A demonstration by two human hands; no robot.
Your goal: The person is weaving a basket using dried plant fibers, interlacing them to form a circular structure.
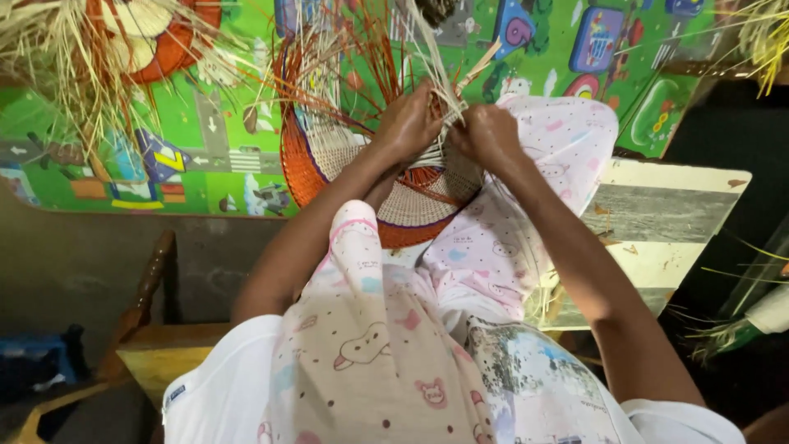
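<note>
Lap: pink printed cloth (386, 345) over the knees, a white shirt (222, 370) at the near edge
Seat: wooden chair (156, 345) on the left, a pale worn board (666, 214) on the right
Basket: half-woven basket (329, 156) of orange and cream strands, resting on the knees, tilted with its open side toward the person
Left hand: left hand (408, 123) on the basket rim, fingers curled tight around cream strands (436, 82)
Right hand: right hand (486, 131) just beside the left, fingers pinched shut on the same strands
Loose ends: unwoven strands stand up from the rim
Floor: green play mat (214, 123) with roads and cartoon pictures
Far left: another orange and cream basket (156, 33) under loose straw (49, 57)
</note>
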